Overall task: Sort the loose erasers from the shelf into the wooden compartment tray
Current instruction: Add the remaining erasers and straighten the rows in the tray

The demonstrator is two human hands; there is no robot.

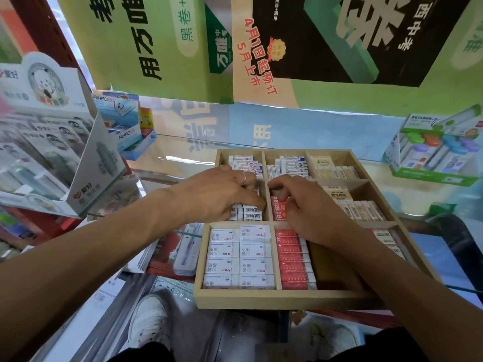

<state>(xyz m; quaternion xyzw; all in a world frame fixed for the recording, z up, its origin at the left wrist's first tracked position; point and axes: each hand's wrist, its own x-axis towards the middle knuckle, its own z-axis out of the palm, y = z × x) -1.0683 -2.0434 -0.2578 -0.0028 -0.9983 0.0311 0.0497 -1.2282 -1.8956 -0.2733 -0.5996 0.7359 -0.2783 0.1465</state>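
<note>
A wooden compartment tray (261,297) with nine sections sits on a glass shelf, most sections packed with wrapped erasers. My left hand (219,197) reaches into the middle-left section; its thumb lies on white barcoded erasers (251,216) and its fingers curl down behind them. My right hand (308,212) is over the centre section, fingertips pinching a red 2B eraser (278,210) at the top of that row. The fingertips of both hands are partly hidden inside the sections.
White erasers (240,257) fill the front-left section, red ones (292,259) the front-middle, beige ones (358,210) the right side. A tall display box (65,142) and a blue box (122,121) stand left, a green-and-white box (431,158) right. Posters hang behind.
</note>
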